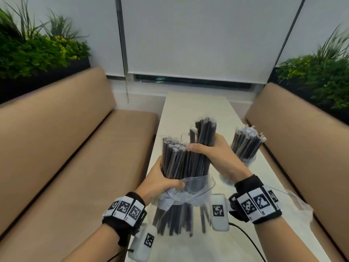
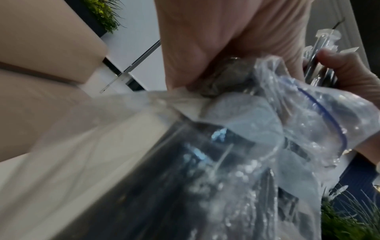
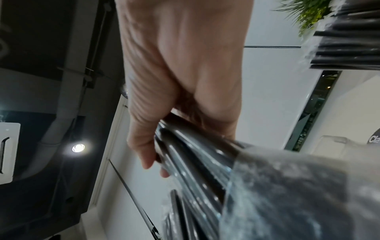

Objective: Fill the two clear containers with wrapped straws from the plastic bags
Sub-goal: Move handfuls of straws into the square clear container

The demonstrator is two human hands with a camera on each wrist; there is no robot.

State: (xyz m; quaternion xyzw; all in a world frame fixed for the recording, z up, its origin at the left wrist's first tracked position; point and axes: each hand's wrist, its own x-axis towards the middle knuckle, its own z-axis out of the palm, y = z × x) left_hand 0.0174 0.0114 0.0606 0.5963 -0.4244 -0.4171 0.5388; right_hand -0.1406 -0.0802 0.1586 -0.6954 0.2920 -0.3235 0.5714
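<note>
In the head view my left hand (image 1: pixel 162 182) grips a clear zip bag (image 1: pixel 190 188) round its neck, above the near end of the white table (image 1: pixel 188 110). Black wrapped straws (image 1: pixel 173 157) stick up out of the bag. My right hand (image 1: pixel 213 154) grips a bundle of these straws (image 1: pixel 204 133), which stands higher than the others. At the right stands a clear container (image 1: pixel 245 161) packed with wrapped straws (image 1: pixel 247 140). The left wrist view shows my left hand (image 2: pixel 216 40) bunching the bag (image 2: pixel 308 121). In the right wrist view my right hand (image 3: pixel 180 81) is curled round the straws (image 3: pixel 195 162).
An empty clear bag (image 1: pixel 296 205) lies on the table at the right near edge. Tan benches flank the narrow table, one on the left (image 1: pixel 66 148) and one on the right (image 1: pixel 302 138), with planters behind them. A window blind (image 1: pixel 198 44) hangs at the far end.
</note>
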